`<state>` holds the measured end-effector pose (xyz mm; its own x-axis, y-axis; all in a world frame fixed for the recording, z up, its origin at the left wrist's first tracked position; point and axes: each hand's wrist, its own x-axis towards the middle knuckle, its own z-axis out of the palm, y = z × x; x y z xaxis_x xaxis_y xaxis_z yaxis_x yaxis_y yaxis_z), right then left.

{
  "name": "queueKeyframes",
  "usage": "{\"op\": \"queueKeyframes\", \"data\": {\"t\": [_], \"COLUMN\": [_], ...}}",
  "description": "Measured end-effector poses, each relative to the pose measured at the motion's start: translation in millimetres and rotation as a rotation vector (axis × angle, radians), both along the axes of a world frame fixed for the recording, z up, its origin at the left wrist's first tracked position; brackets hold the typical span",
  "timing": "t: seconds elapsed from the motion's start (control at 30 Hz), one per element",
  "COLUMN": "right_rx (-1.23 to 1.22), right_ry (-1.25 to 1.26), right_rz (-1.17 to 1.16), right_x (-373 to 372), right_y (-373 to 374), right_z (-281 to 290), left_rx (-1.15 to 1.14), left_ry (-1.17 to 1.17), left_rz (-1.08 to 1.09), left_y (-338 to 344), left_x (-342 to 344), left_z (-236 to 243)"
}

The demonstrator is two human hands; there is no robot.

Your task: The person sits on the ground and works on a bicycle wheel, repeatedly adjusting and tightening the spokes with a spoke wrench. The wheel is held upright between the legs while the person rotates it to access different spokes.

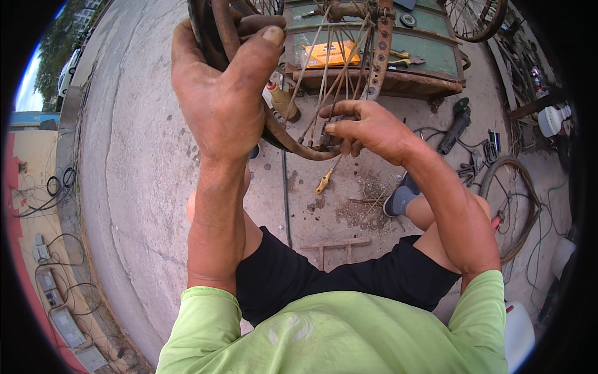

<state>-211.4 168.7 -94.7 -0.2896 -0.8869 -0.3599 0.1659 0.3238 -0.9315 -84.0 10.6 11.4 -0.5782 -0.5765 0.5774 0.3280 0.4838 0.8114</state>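
A spoked bicycle wheel stands in front of me, its rusty rim [288, 141] curving from the upper left down to the middle. My left hand [218, 103] is wrapped round the wheel's left side, where a dark tire [200, 28] runs beside the rim. At the bottom of the wheel my right hand [377, 132] reaches in from the right. Its thumb and index finger pinch close to the lower spokes [341, 87], just above the rim. A short dark piece shows under those fingertips, too small to name. The other right fingers curl beneath, partly hidden.
Behind the wheel sits a green metal box [430, 47] bearing an orange packet [330, 53] and pliers [406, 60]. A bottle [283, 101], a yellow-handled screwdriver [323, 182] and an angle grinder [455, 128] are on the ground. Another wheel [531, 187] lies at right, among cables.
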Motion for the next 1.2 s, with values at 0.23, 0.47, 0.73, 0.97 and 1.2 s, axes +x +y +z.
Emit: {"op": "queueKeyframes", "data": {"t": [0.23,0.47,0.73,0.97,1.2], "right_rx": [0.068,-0.051,0.05,0.025,-0.071], "right_ry": [0.456,-0.001,0.419,-0.103,0.004], "right_rz": [0.124,0.156,0.111,0.061,0.16], "right_x": [-1,-4,-3,-9,-11], "right_y": [-6,-3,-8,3,2], "right_z": [5,-6,-9,-6,-6], "left_rx": [-0.007,0.018,-0.003,0.0,0.012], "left_ry": [-0.011,-0.005,-0.009,0.004,-0.015], "left_rz": [0.019,0.009,-0.001,0.002,0.016], "left_y": [2,1,4,3,0], "left_x": [1,0,0,0,0], "left_z": [1,2,-1,1,3]}}
